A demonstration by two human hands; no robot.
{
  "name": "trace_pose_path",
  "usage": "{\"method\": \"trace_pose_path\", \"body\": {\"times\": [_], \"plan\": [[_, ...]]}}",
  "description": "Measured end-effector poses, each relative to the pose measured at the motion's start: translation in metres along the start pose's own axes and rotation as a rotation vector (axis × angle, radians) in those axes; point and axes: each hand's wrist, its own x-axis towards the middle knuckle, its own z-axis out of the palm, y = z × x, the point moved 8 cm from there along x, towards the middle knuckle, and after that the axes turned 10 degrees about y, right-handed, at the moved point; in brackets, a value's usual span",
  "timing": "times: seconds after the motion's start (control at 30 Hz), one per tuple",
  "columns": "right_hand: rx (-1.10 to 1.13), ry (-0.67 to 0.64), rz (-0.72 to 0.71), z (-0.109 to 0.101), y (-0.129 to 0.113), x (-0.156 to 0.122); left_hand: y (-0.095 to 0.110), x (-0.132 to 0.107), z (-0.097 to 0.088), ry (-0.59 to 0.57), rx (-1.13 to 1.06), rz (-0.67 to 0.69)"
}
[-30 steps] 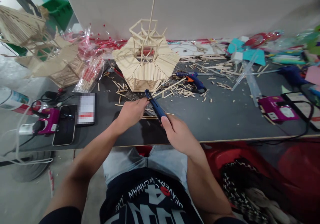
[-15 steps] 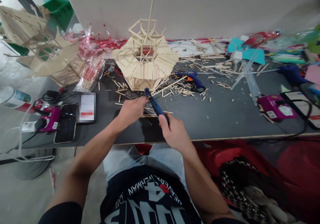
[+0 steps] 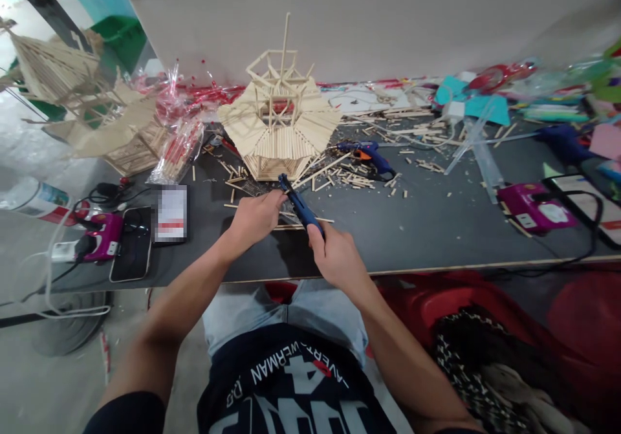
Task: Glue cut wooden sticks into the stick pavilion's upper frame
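My right hand [image 3: 339, 253] is wrapped around the handles of a long blue plier-like cutter [image 3: 301, 211], which points away and slightly left. Beside its head, my left hand [image 3: 257, 217] is closed with the fingertips pinched together; whatever they hold is too small to make out. Thin wooden sticks [image 3: 291, 227] lie on the dark table under the tool. Just beyond the hands stands a wooden stick model [image 3: 279, 143] with a wide, many-sided roof, an open frame on top and one tall upright stick.
A blue glue gun [image 3: 371, 157] lies among cut stick pieces [image 3: 356, 178]. At left are another stick model [image 3: 116, 130], a bag of sticks [image 3: 177, 149], a phone [image 3: 130, 243] and a purple power adapter [image 3: 104, 237]. A second purple adapter [image 3: 531, 207] is at right.
The camera view has shifted slightly, so the models and wall sit lower in the picture. Both hands and the blue cutter keep nearly the same pose.
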Motion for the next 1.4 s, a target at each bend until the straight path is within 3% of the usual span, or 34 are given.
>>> {"method": "trace_pose_path", "body": {"times": [0.47,1.4], "plan": [[-0.171,0.09,-0.09,0.0043,-0.0019,0.002,-0.0032,0.0005,-0.0018,-0.009,0.021,-0.011],[-0.126,0.143,-0.083,0.0072,0.0013,-0.0003,-0.0061,0.001,-0.0033,0.04,0.01,-0.01]]}}
